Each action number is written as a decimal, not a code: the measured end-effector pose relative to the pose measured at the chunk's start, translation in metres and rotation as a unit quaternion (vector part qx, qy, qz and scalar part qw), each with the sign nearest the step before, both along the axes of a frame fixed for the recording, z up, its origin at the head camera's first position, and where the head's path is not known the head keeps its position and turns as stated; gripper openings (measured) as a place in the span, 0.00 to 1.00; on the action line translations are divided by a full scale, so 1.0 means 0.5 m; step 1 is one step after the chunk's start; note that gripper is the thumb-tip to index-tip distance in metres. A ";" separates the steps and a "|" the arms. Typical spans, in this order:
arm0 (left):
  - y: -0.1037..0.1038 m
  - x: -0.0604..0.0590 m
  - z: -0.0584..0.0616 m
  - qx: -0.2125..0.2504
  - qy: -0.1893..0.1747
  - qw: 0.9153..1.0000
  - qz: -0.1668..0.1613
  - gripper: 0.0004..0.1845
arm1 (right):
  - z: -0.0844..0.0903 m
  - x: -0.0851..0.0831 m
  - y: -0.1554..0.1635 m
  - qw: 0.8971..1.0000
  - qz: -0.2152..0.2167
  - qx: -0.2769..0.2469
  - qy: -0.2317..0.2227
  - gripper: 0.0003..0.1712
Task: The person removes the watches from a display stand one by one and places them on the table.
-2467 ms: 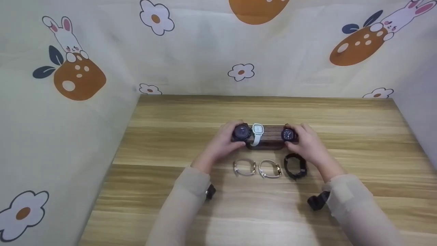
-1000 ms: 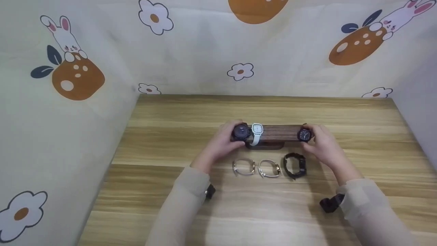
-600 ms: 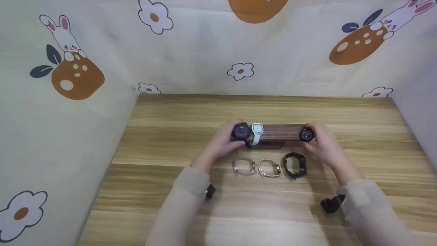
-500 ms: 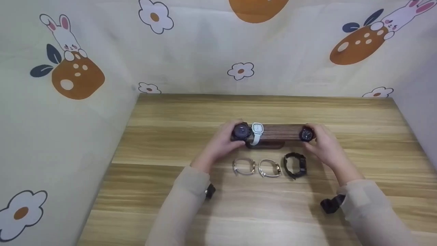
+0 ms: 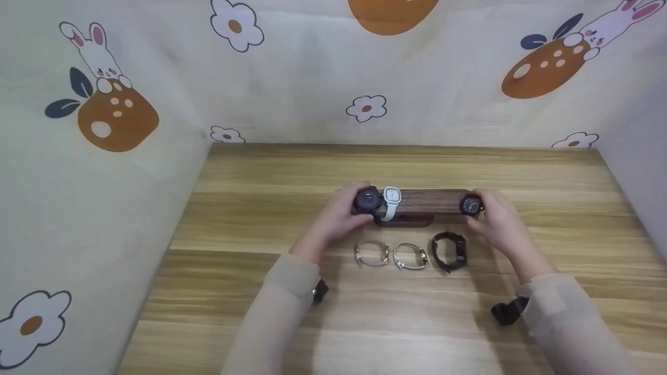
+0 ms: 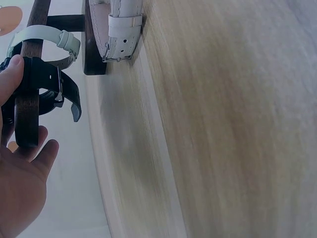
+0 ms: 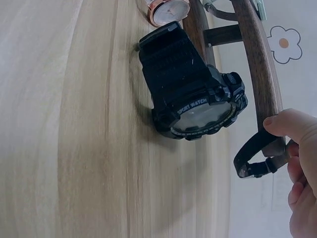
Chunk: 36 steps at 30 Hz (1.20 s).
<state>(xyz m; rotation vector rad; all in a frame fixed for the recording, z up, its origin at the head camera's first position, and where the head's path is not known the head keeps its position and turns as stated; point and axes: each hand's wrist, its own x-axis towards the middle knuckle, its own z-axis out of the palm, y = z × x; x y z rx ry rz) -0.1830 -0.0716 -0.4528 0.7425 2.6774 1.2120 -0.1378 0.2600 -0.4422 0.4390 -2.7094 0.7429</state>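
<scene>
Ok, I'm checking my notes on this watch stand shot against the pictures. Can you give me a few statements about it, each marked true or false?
1. Three watches hang on the wooden bar. True: a dark watch at its left end, a white watch next to it, and a black watch at its right end.
2. The right hand rests flat on the table. False: its fingers hold the black watch at the bar's right end.
3. Three more watches lie on the table in front of the stand. True: two light-coloured ones and a black sport watch.
4. The left hand holds the white watch. False: it grips the dark watch at the left end.
</scene>
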 end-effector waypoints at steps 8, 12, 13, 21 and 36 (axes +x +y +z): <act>0.002 -0.002 -0.001 -0.011 0.009 1.000 0.002 0.37 | -0.002 0.005 0.010 1.000 -0.003 0.011 0.017 0.29; 0.003 -0.003 -0.001 -0.009 0.007 1.000 0.002 0.37 | 0.003 0.008 0.015 1.000 -0.008 0.010 0.009 0.29; 0.003 -0.004 -0.001 -0.008 0.005 1.000 0.002 0.37 | 0.004 0.009 0.016 1.000 -0.008 0.010 0.010 0.29; 0.002 -0.002 -0.001 -0.001 -0.003 1.000 0.002 0.37 | 0.009 0.018 0.021 0.998 0.015 0.034 0.050 0.29; 0.001 0.000 -0.002 0.004 0.015 1.000 0.000 0.37 | 0.013 0.040 0.027 0.997 0.015 -0.011 0.079 0.30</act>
